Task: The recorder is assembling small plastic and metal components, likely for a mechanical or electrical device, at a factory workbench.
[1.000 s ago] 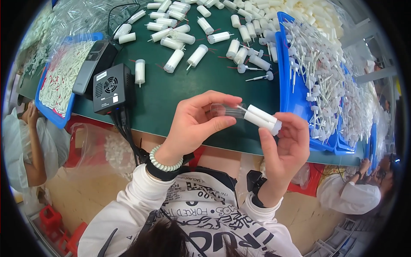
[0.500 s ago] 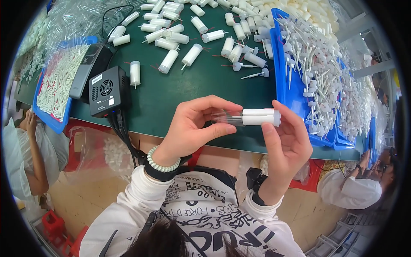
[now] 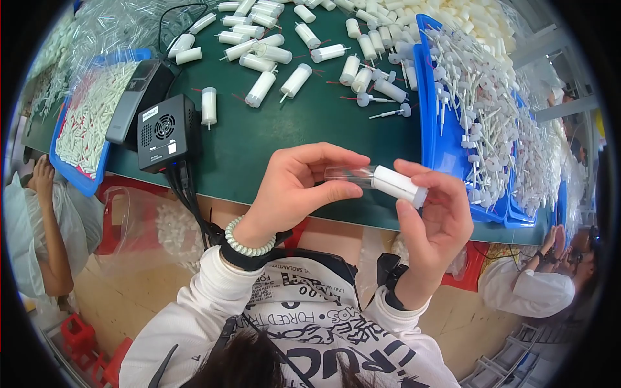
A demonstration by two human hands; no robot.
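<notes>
Between thumb and fingers, my left hand (image 3: 304, 184) pinches a clear plastic tube (image 3: 346, 174) above the near edge of the table. My right hand (image 3: 436, 207) grips a white cylinder (image 3: 396, 183) by its translucent end cap (image 3: 420, 196). The cylinder's left end meets the tube's right end and appears to sit partly inside it. A slit runs along the cylinder, which tilts down to the right. Several finished-looking white cylinders with caps, thin stems and red wires, such as one capped cylinder (image 3: 296, 81), lie beyond my hands.
At right, blue trays (image 3: 425, 97) hold translucent caps with white stems (image 3: 482, 123). Left stand a black box with a fan grille (image 3: 167, 132), a dark grey device (image 3: 137, 103) and a blue tray of small white pieces (image 3: 81, 174). Clear tubes (image 3: 123, 29) pile up behind. People sit at both sides.
The white cylinder has swung from nearly level to tilted, its capped end lower. Its left end now meets the clear tube at an angle, and my right fingers have shifted around the cap.
</notes>
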